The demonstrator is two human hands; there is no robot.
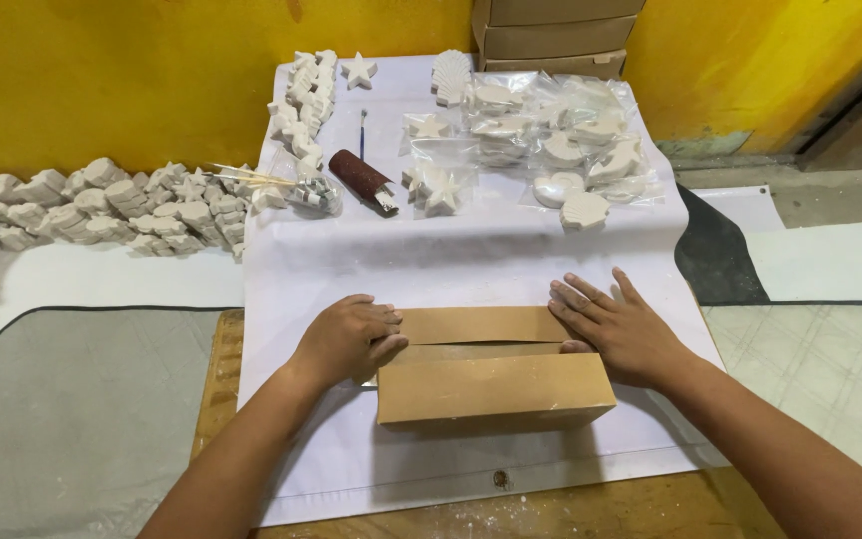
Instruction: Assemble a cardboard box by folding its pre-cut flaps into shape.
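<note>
Your left hand sits at nine o'clock of the brown cardboard box, fingers curled loosely over its left end, touching the edge of the far flap without closing round anything. Your right hand lies at three o'clock, palm down and fingers spread flat on the right end of that flap, pressing rather than gripping. The box rests low in the centre on a white sheet, which covers a wooden board. At twelve o'clock, well apart from the box, lie clear bags of white plaster shapes, with a dark red roll and a thin brush near eleven. Loose white plaster pieces pile up at ten o'clock along the yellow wall. Stacked cardboard boxes stand beyond the bags.
</note>
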